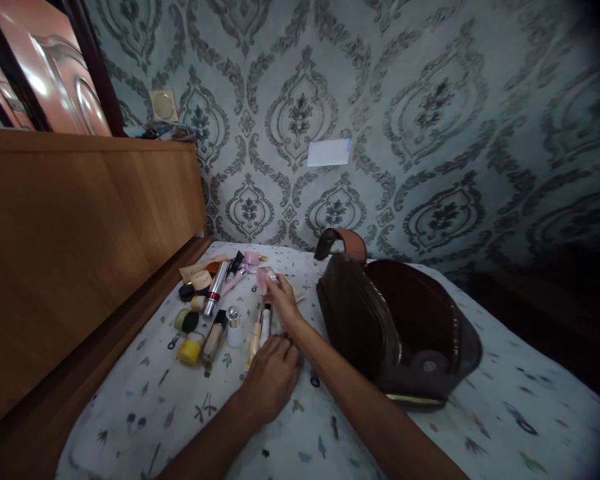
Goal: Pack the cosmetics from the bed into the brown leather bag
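Dim room; glare on the glossy door panel [55, 73] upper left; right side falls into dark vignette. Wide-angle bending at edges; slight softness throughout.

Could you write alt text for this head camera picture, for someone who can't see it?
A person's right hand lifts a small clear pinkish bottle above scattered cosmetics on a patterned white bedsheet, while the left hand rests flat on the sheet. A dark brown bag lies to the right, below damask wallpaper.
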Demonstrator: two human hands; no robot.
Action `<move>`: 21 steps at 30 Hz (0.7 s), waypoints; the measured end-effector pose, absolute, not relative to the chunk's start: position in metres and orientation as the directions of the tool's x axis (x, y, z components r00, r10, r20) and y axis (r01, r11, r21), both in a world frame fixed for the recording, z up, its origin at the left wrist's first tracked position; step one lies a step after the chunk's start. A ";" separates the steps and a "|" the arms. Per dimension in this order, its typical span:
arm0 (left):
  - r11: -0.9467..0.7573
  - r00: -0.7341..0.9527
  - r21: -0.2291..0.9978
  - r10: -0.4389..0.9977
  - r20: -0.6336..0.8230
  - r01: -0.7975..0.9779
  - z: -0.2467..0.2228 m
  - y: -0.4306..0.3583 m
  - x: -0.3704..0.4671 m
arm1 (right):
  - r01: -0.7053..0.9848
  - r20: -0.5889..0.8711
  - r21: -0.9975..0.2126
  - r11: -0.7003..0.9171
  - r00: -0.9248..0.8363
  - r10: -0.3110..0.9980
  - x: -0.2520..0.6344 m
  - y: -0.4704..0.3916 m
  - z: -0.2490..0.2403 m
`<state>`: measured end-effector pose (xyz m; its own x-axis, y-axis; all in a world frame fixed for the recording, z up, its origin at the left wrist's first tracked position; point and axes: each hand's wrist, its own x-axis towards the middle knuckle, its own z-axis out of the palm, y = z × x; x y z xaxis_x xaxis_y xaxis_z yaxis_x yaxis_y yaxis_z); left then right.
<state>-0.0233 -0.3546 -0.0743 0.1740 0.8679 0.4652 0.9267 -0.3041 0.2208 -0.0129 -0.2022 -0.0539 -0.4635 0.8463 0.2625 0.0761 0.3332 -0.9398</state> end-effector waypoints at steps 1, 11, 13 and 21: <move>-0.302 0.160 0.237 0.865 0.476 0.923 -0.070 -0.356 -0.024 | 0.042 0.239 -0.957 0.287 -0.444 0.863 -0.007 -0.202 -0.054; -0.239 -0.023 0.331 0.779 0.627 0.913 -0.057 -0.355 -0.042 | -0.559 -0.196 -0.505 -0.657 -0.667 0.718 0.049 -0.249 -0.058; -0.238 0.016 0.264 0.770 0.638 0.935 -0.062 -0.353 -0.043 | -0.528 -0.203 -0.509 -0.680 -0.694 0.691 0.053 -0.259 -0.061; -0.225 0.024 0.254 0.792 0.610 0.941 -0.076 -0.352 -0.035 | -0.526 -0.078 -0.668 -0.527 -0.654 0.753 0.065 -0.271 -0.070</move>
